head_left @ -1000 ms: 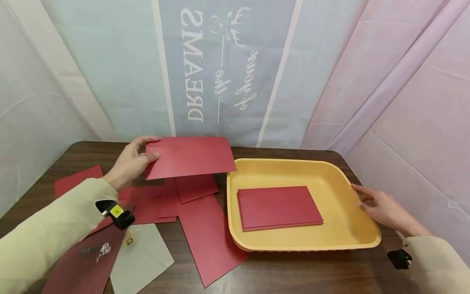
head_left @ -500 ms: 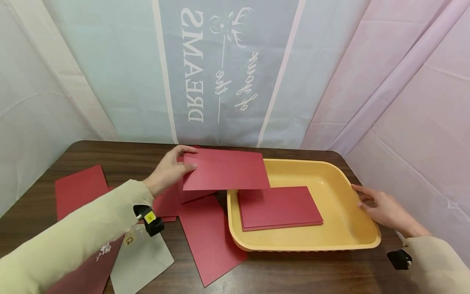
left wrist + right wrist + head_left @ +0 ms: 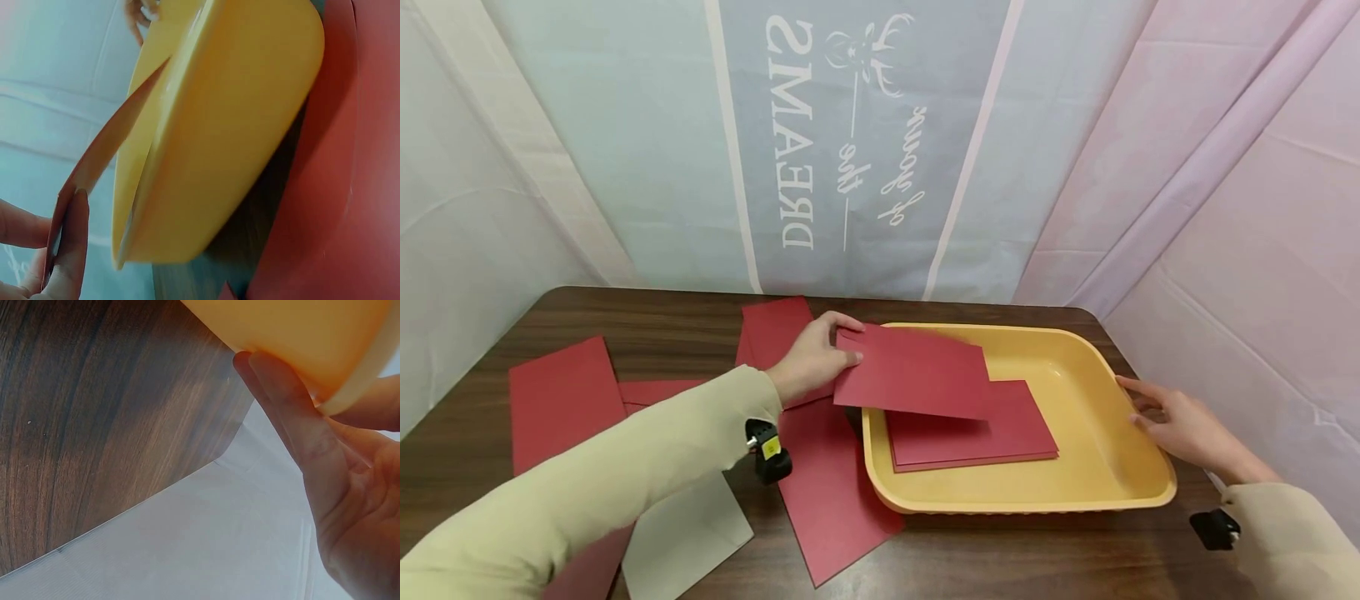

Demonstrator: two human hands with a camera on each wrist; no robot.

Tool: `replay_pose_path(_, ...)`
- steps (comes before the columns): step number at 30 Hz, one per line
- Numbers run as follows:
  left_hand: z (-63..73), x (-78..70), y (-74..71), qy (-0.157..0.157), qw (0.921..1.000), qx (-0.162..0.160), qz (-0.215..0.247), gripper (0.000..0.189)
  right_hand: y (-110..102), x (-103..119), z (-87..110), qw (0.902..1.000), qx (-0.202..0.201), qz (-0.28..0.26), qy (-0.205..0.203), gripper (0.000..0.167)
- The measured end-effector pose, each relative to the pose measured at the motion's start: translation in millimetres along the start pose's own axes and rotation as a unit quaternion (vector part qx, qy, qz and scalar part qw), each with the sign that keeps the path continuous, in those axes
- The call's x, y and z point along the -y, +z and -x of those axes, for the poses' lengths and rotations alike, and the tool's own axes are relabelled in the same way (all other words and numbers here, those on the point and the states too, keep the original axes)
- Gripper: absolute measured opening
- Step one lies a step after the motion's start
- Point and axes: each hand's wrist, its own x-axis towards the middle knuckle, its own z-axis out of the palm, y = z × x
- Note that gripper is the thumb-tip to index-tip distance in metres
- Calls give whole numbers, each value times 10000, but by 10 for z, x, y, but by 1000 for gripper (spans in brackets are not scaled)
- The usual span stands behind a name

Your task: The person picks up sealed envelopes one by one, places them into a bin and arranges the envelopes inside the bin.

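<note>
My left hand [image 3: 814, 357] pinches one short edge of a red envelope [image 3: 917, 371] between thumb and fingers. The envelope slants over the left rim of a yellow plastic tray [image 3: 1097, 400], above a small stack of red envelopes [image 3: 981, 442] lying inside. In the left wrist view the held envelope [image 3: 106, 147] appears nearly edge-on, its far end over the tray wall [image 3: 231, 125]. My right hand [image 3: 1183, 429] holds the tray's right side. The right wrist view has its fingers [image 3: 281, 394] against the outside wall and the thumb at the rim.
Several red envelopes lie left of the tray, among them a long one [image 3: 835, 500] at its left side and another [image 3: 561, 400] farther left. A pale grey envelope [image 3: 688, 533] lies partly under my left sleeve. Fabric walls [image 3: 662, 167] surround the brown table [image 3: 1000, 558].
My left hand has carried the red envelope rightward and slightly down, from above the loose envelopes to over the tray's left part. My right hand stays at the tray's side.
</note>
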Motion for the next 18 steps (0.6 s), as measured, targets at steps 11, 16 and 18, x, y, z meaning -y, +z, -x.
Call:
replay_pose_path(11,-76,-102,367,-106,9995,106,-272,35,4,-25,-11,10000,53,-41,-50,52)
replay_pose_path(16,-98,-139,487,-78,9986,169,-493,33,5,-44,-19,9999,84,-90,-81,52)
replay_pose_path(18,-103,-150,527,-119,9983,222,-522,33,6,-52,-20,9998,100,-110,-103,52)
